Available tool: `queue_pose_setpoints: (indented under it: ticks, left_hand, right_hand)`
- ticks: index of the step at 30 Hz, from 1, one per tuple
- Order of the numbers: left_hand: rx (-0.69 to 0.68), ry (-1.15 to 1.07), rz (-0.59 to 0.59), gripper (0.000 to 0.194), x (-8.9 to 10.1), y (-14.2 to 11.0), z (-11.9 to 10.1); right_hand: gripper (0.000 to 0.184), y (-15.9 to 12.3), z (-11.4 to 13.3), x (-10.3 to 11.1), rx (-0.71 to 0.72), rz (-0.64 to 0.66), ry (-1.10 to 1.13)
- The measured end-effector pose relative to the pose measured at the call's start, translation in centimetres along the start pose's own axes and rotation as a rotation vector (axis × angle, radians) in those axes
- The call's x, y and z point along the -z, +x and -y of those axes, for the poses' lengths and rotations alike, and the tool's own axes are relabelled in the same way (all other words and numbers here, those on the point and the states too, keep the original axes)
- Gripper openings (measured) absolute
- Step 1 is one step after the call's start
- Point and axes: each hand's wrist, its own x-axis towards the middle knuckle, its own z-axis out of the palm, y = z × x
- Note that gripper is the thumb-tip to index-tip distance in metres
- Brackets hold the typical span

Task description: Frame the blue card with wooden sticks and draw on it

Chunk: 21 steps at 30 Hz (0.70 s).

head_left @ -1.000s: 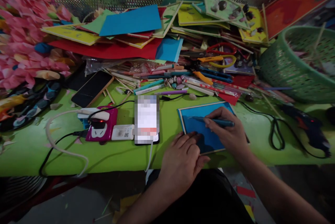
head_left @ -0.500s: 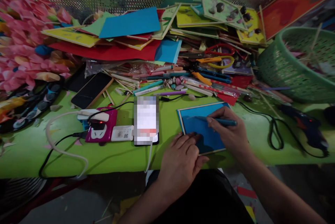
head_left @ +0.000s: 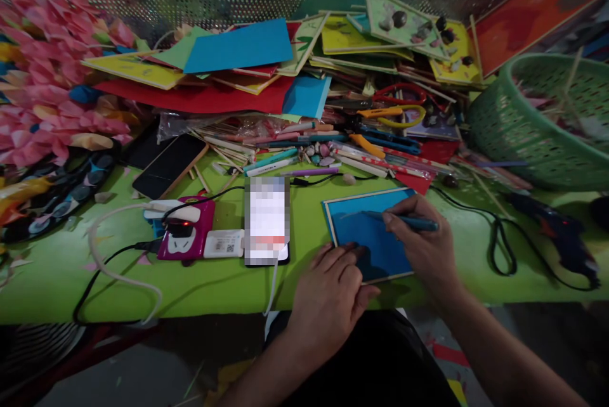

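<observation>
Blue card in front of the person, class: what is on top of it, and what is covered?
The left hand rests its fingers on the near left part of the card; the right hand holds a pen over it. The surface beneath them is hidden.

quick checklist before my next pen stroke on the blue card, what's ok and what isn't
1. Pen held in the fingers of the right hand: ok.
2. Left hand resting on the lower left part of the blue card: ok.
3. Pen tip touching the card: cannot tell, too fine to make out.
4. Pale edging strips on all four sides: cannot tell; the left strip shows, but the right hand hides much of the right side.
5. Glue gun off the card: ok, it lies well to the right.
6. Lit phone off the card: ok, it lies to the left with a gap between.
</observation>
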Motion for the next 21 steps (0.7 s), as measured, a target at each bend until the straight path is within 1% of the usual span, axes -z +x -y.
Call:
queue_pose_setpoints:
  ticks: [2, 5, 10, 15, 21]
  left_hand:
    - [0.004, -0.007, 0.004, 0.026, -0.01, 0.03, 0.0]
    - [0.009, -0.017, 0.005, 0.027, 0.0, 0.03, 0.01]
    - [0.02, -0.017, 0.015, 0.024, -0.06, -0.09, -0.06]
    - [0.025, -0.01, 0.031, 0.022, -0.15, -0.12, -0.09]
    - [0.017, -0.01, 0.016, 0.022, -0.09, -0.08, -0.01]
  right_hand:
    - [0.016, -0.22, -0.01, 0.09, 0.009, 0.019, 0.018]
    - [0.022, -0.58, 0.09, 0.18, 0.024, 0.099, 0.052]
    - [0.028, -0.81, 0.34, 0.04, 0.025, 0.214, 0.087]
    - [0.029, -0.76, 0.55, -0.25, 0.031, 0.242, 0.098]
    - [0.026, -0.73, 0.52, -0.4, 0.032, 0.254, 0.086]
